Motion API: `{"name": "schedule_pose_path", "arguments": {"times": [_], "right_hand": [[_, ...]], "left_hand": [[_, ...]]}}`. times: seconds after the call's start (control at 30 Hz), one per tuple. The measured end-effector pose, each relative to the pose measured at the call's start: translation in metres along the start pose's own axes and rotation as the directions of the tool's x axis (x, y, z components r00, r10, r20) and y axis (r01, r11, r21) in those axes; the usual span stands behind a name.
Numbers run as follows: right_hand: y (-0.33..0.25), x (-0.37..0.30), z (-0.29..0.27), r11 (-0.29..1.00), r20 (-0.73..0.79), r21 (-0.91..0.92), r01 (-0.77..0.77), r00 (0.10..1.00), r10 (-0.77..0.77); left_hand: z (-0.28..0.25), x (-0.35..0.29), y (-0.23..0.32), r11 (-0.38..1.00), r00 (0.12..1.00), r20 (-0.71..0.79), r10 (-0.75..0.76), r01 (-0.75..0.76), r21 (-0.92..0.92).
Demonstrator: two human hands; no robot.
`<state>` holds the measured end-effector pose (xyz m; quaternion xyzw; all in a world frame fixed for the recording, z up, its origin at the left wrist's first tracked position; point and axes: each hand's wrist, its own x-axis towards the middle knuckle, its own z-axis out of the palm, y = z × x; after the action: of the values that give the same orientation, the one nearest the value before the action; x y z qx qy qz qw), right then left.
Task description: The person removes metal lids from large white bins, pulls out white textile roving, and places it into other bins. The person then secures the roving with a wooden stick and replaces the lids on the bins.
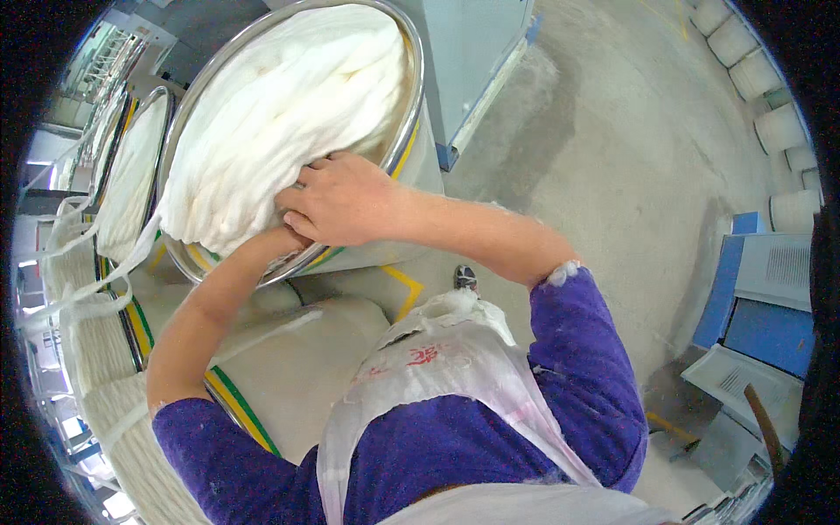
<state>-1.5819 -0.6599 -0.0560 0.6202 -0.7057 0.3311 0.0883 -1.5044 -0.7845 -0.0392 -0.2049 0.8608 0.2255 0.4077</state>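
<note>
A tall round can with a metal rim [421, 87] stands in front of me, heaped with thick white coils of cotton sliver [280, 96]. My right hand [346, 199] lies over the near edge of the heap, its fingers curled into the sliver just inside the rim. Under it my left hand [293, 242] reaches in over the rim. The right hand and the fibre cover most of its fingers, so their pose is hidden. A loose strand of sliver [140, 254] runs off the heap to the left.
More sliver cans [131, 184] line the left side, strands trailing above them. A pale cabinet [455, 61] stands behind the main can, right of it. A grey-and-blue machine [770, 306] is at far right. White cans [752, 74] line the far right wall beyond the concrete floor [604, 149].
</note>
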Motion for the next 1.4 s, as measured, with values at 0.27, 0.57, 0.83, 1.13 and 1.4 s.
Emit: {"name": "schedule_pose_path", "arguments": {"times": [0.27,0.57,0.83,1.13,1.4], "right_hand": [[-0.001,-0.008,-0.001,0.955,-0.232,-0.099,0.281,0.926,-0.296],[0.036,0.018,-0.026,0.999,0.421,-0.016,-0.041,0.906,0.044],[0.118,0.053,-0.045,0.985,0.151,0.161,-0.067,0.988,0.042],[0.127,0.062,-0.059,0.943,-0.287,0.230,-0.240,0.909,0.301],[0.135,0.062,-0.059,0.908,-0.315,0.392,-0.145,0.907,0.281]], "left_hand": [[-0.034,0.000,-0.037,0.755,0.777,-0.584,0.236,0.231,0.614],[-0.145,-0.041,-0.040,0.549,0.240,-0.636,0.734,0.342,0.763],[-0.150,-0.061,-0.038,0.592,0.491,-0.503,0.711,-0.031,0.805],[-0.156,-0.065,-0.039,0.667,0.476,-0.532,0.700,-0.173,0.724],[-0.149,-0.056,-0.030,0.746,0.420,-0.634,0.650,-0.190,0.639]]}}
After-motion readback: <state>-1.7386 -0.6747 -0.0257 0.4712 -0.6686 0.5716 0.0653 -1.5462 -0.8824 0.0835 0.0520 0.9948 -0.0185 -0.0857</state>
